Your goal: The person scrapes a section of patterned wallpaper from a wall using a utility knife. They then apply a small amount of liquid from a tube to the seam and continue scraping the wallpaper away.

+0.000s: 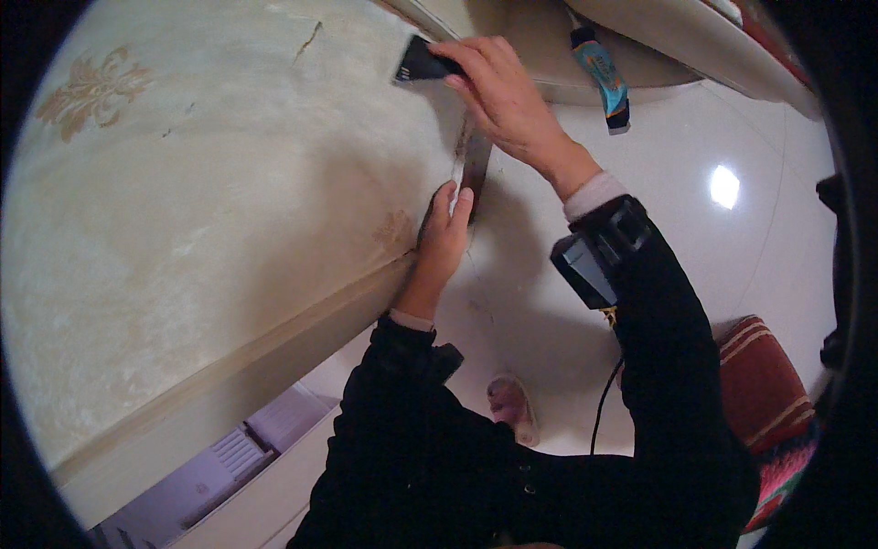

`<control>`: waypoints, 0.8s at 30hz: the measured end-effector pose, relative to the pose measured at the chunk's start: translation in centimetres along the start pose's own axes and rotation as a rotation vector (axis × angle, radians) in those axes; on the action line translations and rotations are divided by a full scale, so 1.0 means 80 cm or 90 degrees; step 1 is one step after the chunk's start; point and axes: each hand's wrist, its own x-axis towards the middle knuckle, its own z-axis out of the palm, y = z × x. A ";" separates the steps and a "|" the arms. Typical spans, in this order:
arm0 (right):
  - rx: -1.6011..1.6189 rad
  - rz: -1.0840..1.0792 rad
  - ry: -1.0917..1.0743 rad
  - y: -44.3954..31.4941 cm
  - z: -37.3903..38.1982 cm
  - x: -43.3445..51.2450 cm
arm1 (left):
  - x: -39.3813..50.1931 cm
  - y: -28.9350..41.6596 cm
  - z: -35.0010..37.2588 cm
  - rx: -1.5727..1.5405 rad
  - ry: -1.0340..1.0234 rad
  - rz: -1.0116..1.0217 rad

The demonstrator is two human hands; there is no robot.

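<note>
My right hand [504, 103] grips a black flat-bladed scraper [422, 62] by its narrow end, with the wide edge against or just over a cream surface [206, 206] with tan floral motifs. A dark crack [309, 42] and small marks show on that surface. My left hand [442, 237] is at the surface's near right corner, thumb and forefinger pointing along the edge. A pale strip [458, 167] shows at its fingertips; whether the hand holds it, I cannot tell. Worn dark patches run along this edge [473, 154].
A teal and black tube [600, 72] lies at upper right, beside a cream curved furniture piece [638, 41]. Below the surface's front edge [233, 377] are lilac compartments [206, 473]. Glossy white tiles [693, 226] form the floor. A red striped cloth [761, 384] is at right.
</note>
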 end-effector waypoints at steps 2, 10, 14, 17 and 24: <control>0.002 -0.004 0.012 -0.002 0.012 0.005 | 0.001 -0.003 0.001 -0.001 0.011 -0.011; -0.070 0.177 -0.107 0.026 0.000 -0.033 | 0.012 -0.023 0.011 -0.023 -0.011 -0.028; 0.007 0.084 0.000 -0.017 -0.015 0.003 | 0.018 -0.028 0.013 -0.002 -0.001 -0.007; 0.079 -0.002 0.062 -0.064 -0.022 0.065 | 0.022 -0.037 0.015 0.011 -0.028 -0.008; 0.098 -0.036 0.113 -0.115 -0.016 0.140 | 0.035 -0.037 0.008 -0.033 -0.140 -0.021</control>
